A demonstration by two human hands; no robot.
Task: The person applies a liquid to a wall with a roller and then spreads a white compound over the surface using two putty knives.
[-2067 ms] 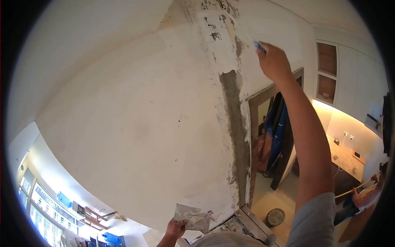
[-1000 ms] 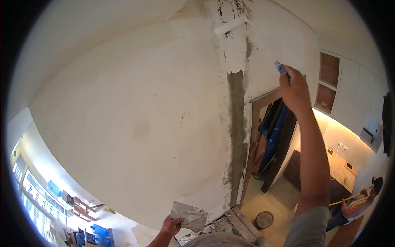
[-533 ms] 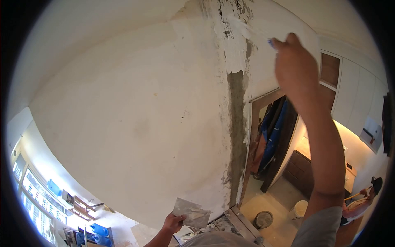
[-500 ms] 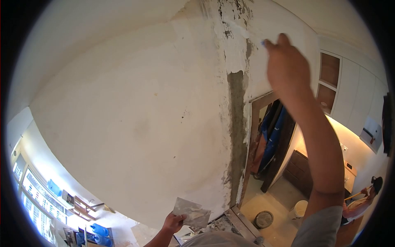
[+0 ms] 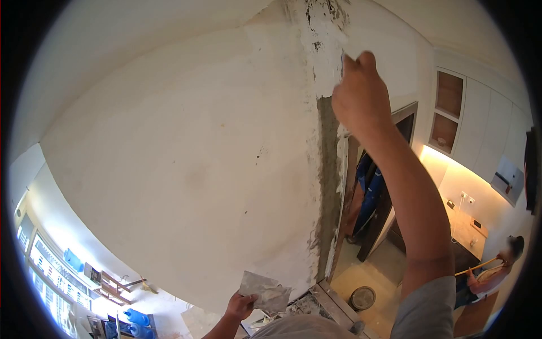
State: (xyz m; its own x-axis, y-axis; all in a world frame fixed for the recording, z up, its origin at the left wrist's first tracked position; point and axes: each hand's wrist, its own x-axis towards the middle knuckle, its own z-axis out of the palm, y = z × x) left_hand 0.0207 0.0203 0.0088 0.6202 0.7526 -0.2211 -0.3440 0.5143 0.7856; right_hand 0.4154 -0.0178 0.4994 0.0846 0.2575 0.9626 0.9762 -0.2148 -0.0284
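Note:
At the lower middle my left hand (image 5: 241, 305) grips the edge of a thin, flat grey putty plate (image 5: 264, 291), which has pale smears of putty on it. My right hand (image 5: 363, 93) is raised and closed against the wall strip. A bit of blue shows by its fingertips, seemingly the handle of a small tool; the hand hides the rest. White putty (image 5: 327, 70) covers the strip's upper part, with dark flaked spots above. Below the hand runs a bare grey cement strip (image 5: 329, 181) with ragged edges, alongside the large off-white wall (image 5: 197, 169).
A doorway with blue cloth (image 5: 370, 192) stands right of the strip. Below are a round bucket (image 5: 362, 298) and a ledge (image 5: 333, 305). A person (image 5: 485, 277) holding a yellow stick is at far right, near a counter (image 5: 466, 231). Blue water bottles (image 5: 137, 317) stand lower left.
My right hand has moved left, from beside the strip to over its edge. My left hand keeps the plate nearly still. The view has shifted slightly, and the person at right shows more fully.

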